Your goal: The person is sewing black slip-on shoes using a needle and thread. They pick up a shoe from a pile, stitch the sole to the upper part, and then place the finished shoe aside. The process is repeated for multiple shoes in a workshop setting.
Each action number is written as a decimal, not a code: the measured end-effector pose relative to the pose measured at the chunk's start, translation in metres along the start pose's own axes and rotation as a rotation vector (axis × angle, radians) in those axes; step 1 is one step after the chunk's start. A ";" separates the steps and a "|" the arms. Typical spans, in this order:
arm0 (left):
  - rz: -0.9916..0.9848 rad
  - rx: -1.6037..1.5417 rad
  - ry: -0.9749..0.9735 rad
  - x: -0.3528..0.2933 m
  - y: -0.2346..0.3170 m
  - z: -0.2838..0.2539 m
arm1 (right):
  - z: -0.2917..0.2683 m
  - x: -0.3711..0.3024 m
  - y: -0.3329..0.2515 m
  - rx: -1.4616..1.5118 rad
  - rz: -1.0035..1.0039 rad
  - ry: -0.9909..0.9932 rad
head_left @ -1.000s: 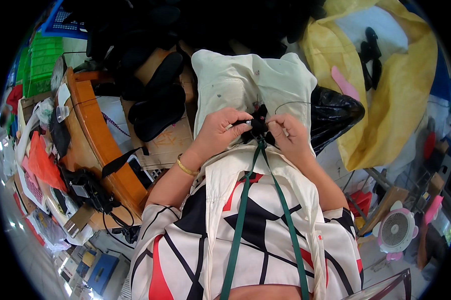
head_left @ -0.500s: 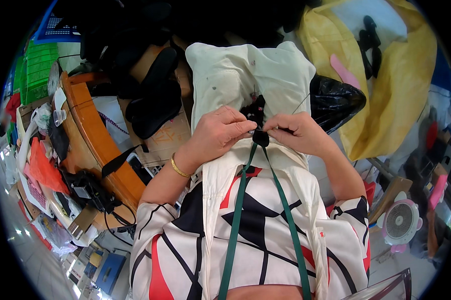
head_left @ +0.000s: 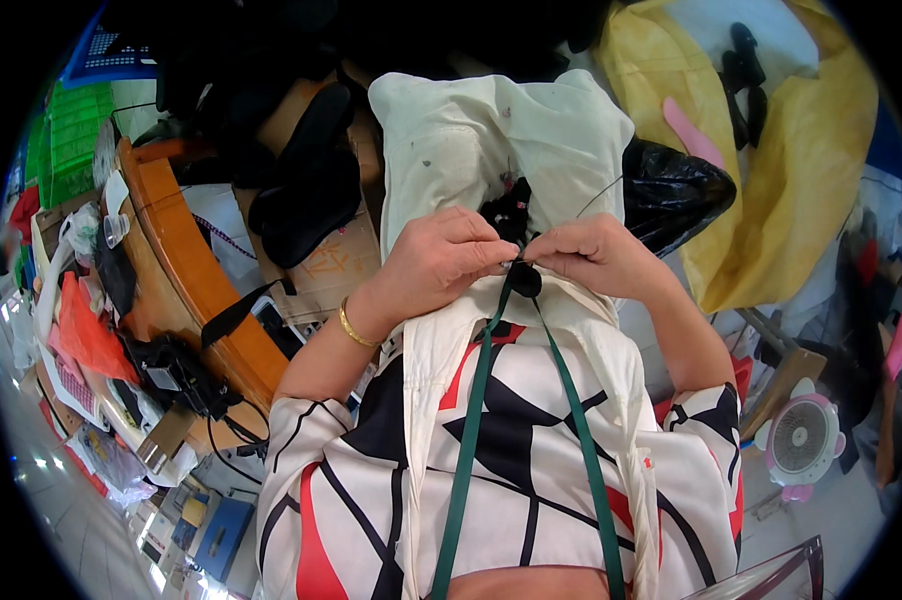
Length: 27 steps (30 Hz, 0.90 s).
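Note:
Over my lap, my left hand [head_left: 449, 258] and my right hand [head_left: 599, 258] meet fingertip to fingertip, each in a pinch. Whatever is between them is too small and hidden to name. Right below the fingertips, a small black rounded piece [head_left: 526, 281] hangs where two green straps [head_left: 471, 430] come together. Several small black pieces [head_left: 509, 205] with pinkish specks lie just beyond my fingers on the cream apron [head_left: 441, 150]. A thin dark line [head_left: 601, 195], like a thread, rises beyond my right hand. A gold bangle [head_left: 349, 325] circles my left wrist.
An orange wooden table edge [head_left: 196, 270] curves along the left. Black shoe-like pieces [head_left: 311, 190] lie on cardboard beyond it. A black plastic bag [head_left: 676, 195] and a large yellow sack [head_left: 771, 230] stand at the right. A white-and-pink fan [head_left: 801, 437] is at the lower right.
My hands stay pinched together in nearly the same place. The small black piece under my fingertips has turned a little and looks rounder. My view has shifted slightly.

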<state>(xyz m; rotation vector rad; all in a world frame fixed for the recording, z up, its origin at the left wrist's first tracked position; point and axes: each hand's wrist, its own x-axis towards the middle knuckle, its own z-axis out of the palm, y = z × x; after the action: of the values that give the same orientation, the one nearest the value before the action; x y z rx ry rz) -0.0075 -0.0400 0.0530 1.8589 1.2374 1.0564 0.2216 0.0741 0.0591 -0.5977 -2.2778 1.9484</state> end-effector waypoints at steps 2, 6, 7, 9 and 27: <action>-0.020 -0.052 0.001 -0.001 0.002 0.000 | 0.003 0.001 0.001 -0.003 -0.019 -0.001; -0.039 -0.085 0.001 -0.004 0.003 -0.001 | 0.010 0.002 0.000 0.003 -0.031 0.027; -0.045 -0.089 0.000 -0.006 0.004 -0.001 | 0.012 0.001 -0.001 0.004 -0.032 0.035; -0.045 -0.097 0.004 -0.005 0.006 -0.001 | 0.017 -0.001 0.000 0.026 -0.014 0.062; -0.127 -0.294 0.050 -0.013 0.005 0.017 | 0.029 -0.005 -0.004 0.164 0.254 0.104</action>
<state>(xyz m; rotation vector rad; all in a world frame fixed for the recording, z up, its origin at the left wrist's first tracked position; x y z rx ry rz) 0.0061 -0.0553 0.0461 1.5207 1.1425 1.1529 0.2161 0.0452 0.0583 -0.9845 -2.0407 2.1303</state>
